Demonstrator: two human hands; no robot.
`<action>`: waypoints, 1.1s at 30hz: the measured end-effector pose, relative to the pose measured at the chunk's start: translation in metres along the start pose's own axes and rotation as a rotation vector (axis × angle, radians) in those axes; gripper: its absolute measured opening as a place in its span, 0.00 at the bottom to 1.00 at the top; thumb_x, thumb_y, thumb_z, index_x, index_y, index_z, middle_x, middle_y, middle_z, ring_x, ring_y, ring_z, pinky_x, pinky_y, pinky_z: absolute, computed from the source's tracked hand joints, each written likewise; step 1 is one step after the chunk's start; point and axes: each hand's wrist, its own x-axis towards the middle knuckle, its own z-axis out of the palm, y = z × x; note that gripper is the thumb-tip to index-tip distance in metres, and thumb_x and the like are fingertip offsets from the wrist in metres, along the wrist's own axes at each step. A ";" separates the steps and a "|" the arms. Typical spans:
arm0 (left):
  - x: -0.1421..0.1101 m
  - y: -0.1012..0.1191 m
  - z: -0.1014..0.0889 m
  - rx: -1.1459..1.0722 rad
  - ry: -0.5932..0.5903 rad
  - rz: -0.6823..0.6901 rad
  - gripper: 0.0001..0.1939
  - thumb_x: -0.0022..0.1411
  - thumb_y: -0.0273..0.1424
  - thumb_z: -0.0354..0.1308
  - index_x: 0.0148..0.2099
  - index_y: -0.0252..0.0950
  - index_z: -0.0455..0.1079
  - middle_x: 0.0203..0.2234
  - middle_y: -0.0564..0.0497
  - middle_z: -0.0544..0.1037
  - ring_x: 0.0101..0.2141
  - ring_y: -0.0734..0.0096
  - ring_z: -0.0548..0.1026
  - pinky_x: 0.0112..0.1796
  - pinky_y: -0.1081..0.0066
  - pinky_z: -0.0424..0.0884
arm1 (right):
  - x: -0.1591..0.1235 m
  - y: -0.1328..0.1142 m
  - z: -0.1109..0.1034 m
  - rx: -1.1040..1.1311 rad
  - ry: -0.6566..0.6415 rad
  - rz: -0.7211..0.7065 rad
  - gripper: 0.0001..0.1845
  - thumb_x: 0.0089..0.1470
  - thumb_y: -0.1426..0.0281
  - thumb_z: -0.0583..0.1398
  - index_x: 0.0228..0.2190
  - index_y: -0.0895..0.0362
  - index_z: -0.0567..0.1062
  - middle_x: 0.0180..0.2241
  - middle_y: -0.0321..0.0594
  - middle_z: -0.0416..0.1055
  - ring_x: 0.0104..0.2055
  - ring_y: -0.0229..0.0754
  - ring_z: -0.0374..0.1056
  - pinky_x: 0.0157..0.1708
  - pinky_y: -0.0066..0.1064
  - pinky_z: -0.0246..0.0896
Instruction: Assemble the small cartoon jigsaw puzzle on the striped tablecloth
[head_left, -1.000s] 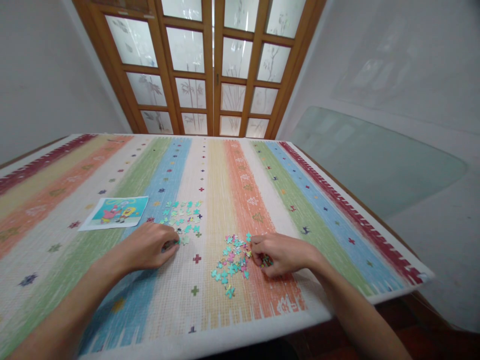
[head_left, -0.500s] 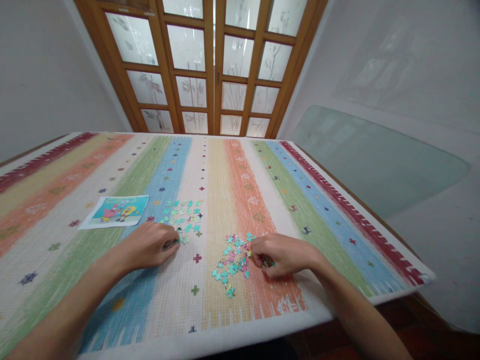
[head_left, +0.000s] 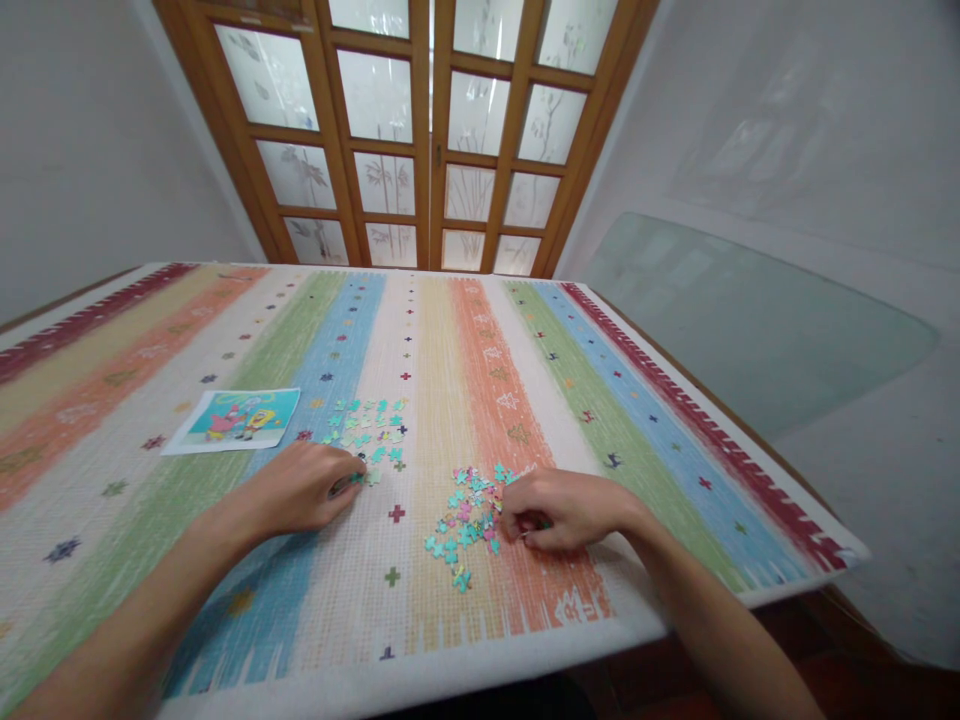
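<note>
My left hand (head_left: 307,488) rests low over the table with its fingers curled in a pinch. A bit of teal puzzle piece shows at its fingertips. Just beyond are spaced-out teal and pale jigsaw pieces (head_left: 367,422), laid in rough rows. At the right edge of a loose heap of teal, pink and yellow puzzle pieces (head_left: 466,520) is my right hand (head_left: 566,508). Its fingers and thumb close around a small puzzle piece, mostly hidden by the hand.
A printed cartoon picture (head_left: 244,420) lies on the striped tablecloth (head_left: 360,600), left of the rows. Beyond the table stand wooden doors with glass panes (head_left: 431,160). A frosted glass panel (head_left: 750,310) leans by the right wall. The table's near edge runs below my forearms.
The view has shifted very slightly. My right fingers have shifted a little at the heap's edge, and the pieces seen under them before are less visible. My left hand stays nearly still.
</note>
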 end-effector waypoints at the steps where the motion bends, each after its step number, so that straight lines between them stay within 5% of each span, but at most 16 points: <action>1: 0.000 0.000 0.000 0.002 -0.003 0.002 0.13 0.65 0.30 0.49 0.35 0.37 0.75 0.26 0.47 0.80 0.28 0.62 0.79 0.29 0.69 0.64 | 0.000 0.000 0.000 0.008 0.002 -0.011 0.15 0.45 0.85 0.60 0.34 0.58 0.77 0.29 0.33 0.70 0.30 0.34 0.63 0.32 0.25 0.57; 9: 0.000 0.005 -0.002 -0.022 0.137 0.077 0.12 0.67 0.30 0.50 0.41 0.37 0.76 0.27 0.49 0.80 0.26 0.66 0.77 0.29 0.69 0.67 | 0.006 -0.002 0.001 0.031 0.181 -0.016 0.04 0.59 0.71 0.64 0.35 0.60 0.79 0.28 0.37 0.73 0.29 0.35 0.66 0.31 0.26 0.59; 15: 0.010 0.052 0.015 0.030 0.443 0.305 0.11 0.73 0.31 0.49 0.47 0.35 0.72 0.22 0.53 0.76 0.22 0.69 0.74 0.24 0.68 0.66 | 0.015 -0.007 0.010 0.058 0.337 -0.080 0.08 0.64 0.72 0.59 0.39 0.59 0.80 0.35 0.42 0.77 0.36 0.38 0.70 0.40 0.31 0.64; 21: 0.016 0.091 0.032 0.056 0.594 0.465 0.11 0.72 0.28 0.52 0.54 0.31 0.66 0.21 0.56 0.72 0.19 0.72 0.69 0.20 0.69 0.63 | 0.029 -0.021 0.028 0.172 0.498 -0.087 0.08 0.63 0.68 0.61 0.41 0.58 0.78 0.30 0.36 0.74 0.29 0.35 0.66 0.32 0.27 0.61; 33: 0.020 0.096 0.030 0.050 0.749 0.362 0.05 0.75 0.29 0.51 0.47 0.33 0.66 0.19 0.58 0.69 0.17 0.73 0.67 0.18 0.68 0.58 | 0.044 -0.024 0.046 0.447 0.585 -0.024 0.08 0.58 0.66 0.65 0.38 0.57 0.77 0.24 0.29 0.65 0.23 0.32 0.56 0.26 0.25 0.54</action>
